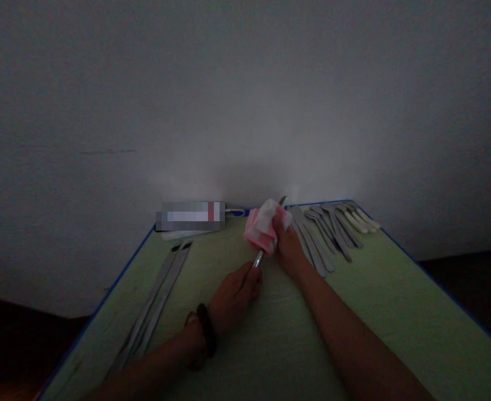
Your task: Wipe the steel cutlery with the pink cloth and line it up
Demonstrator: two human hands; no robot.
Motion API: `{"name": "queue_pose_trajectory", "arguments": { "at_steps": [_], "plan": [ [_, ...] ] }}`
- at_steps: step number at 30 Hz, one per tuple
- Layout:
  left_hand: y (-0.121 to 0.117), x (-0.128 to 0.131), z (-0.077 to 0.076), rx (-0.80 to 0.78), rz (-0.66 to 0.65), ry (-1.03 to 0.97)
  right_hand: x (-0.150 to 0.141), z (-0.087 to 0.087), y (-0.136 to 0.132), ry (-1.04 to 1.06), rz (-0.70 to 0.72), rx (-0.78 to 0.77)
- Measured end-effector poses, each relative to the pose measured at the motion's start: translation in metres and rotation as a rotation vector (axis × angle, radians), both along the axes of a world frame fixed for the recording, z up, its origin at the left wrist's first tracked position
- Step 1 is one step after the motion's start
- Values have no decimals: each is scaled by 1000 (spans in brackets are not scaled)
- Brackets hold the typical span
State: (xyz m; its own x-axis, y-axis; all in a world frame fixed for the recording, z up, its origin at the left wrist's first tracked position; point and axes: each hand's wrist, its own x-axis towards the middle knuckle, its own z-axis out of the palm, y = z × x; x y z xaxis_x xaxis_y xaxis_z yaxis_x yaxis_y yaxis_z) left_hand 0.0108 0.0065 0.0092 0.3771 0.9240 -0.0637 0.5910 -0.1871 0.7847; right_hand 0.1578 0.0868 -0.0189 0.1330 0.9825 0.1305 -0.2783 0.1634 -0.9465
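My left hand, a dark bracelet on its wrist, is closed around the handle of what looks like a table knife. The knife slants up and away from me, and its tip shows just past a pink and white cloth. That cloth is wrapped around the knife's middle, which it hides. My right hand grips the cloth from the right side. Right of this hand, a row of table knives lies flat, with spoons beside them. On the left lie long knives, partly behind my left forearm.
White-handled cutlery lies near the table's back right corner. A blurred-out box-like object stands at the back left, with a white cable beside it. The green table has a blue edge and meets a grey wall. The light is dim.
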Motion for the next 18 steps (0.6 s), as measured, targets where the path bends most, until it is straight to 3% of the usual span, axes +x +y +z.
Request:
{"name": "queue_pose_trajectory", "arguments": {
  "at_steps": [2, 5, 12, 15, 18],
  "plan": [
    [2, 0, -1, 7, 26, -34, 0, 1, -5, -165, 54, -1],
    [1, 1, -2, 16, 16, -15, -1, 3, -7, -163, 83, -8],
    [-9, 3, 2, 85, -155, 254, 2, 8, 11, 639, -72, -91],
    [-11, 2, 3, 99, -199, 291, 9, 13, 13, 843, -119, -124],
    [-9, 0, 4, 55, -217, 220, 12, 16, 11, 897, -115, -120]
  ]
}}
